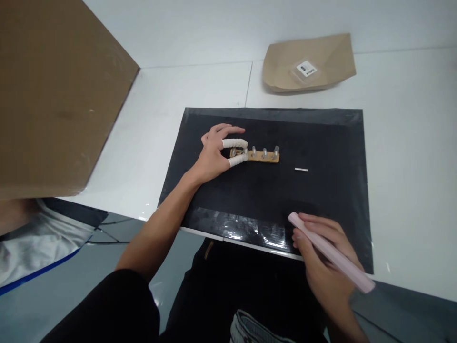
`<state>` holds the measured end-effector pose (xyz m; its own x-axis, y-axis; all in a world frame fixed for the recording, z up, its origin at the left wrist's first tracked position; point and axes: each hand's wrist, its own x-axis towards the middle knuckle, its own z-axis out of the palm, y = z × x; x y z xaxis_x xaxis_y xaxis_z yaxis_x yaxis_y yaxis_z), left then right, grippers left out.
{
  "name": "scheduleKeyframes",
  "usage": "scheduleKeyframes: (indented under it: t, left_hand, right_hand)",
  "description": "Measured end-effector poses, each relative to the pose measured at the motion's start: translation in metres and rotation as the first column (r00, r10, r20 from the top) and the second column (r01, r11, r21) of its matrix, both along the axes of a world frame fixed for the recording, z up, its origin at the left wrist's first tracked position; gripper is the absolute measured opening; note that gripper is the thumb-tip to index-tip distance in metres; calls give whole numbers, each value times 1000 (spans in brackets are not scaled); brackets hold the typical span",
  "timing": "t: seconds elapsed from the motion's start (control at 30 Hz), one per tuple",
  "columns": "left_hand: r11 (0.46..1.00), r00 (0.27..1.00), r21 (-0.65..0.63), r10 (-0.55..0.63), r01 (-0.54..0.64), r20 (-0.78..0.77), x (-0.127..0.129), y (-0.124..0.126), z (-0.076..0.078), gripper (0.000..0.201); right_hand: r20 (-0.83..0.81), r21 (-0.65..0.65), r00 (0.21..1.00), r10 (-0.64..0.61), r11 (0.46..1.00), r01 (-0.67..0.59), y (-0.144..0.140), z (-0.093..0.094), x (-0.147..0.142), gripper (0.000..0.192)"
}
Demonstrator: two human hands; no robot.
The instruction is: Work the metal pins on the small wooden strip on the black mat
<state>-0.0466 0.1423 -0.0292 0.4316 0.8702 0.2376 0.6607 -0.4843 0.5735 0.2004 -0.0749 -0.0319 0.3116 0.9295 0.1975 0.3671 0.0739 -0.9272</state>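
White tabletop (410,143) bears a black mat (321,138); left hand (214,155) pinches a board (262,156), right hand (323,257) grips a pink tool (342,262).

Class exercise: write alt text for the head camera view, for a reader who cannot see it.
A person's left hand, with white finger covers, pinches one end of a small tan circuit board on a black mat, while the right hand holds a pink tool near the mat's front edge. A cardboard box and brown paper bag lie on the white table.

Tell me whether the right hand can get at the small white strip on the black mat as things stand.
Probably yes: the small white strip lies alone on the black mat, nothing between, but the right hand already holds a pink tool.
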Motion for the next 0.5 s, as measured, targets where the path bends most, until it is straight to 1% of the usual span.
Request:
scheduleKeyframes:
  t: [0.1,0.23,0.37,0.5]
  left_hand:
    - [999,999,-14,-40,40,27,-3,2,1,26]
    - [994,995,-57,-95,96,31,-6,5,1,29]
    - [992,991,-40,-117,120,64,-9,7,0,27]
    - [990,988,-42,-134,137,71,-13,5,2,38]
  right_hand:
    - [4,-1,1000,0,1000,0,0,-1,0,15]
    - [10,29,1000,-6,1000,5,2,-2,-2,16]
    - [23,26,1000,-19,999,18,3,-3,-3,14]
    - [35,49,999,-21,999,20,3,-6,-4,15]
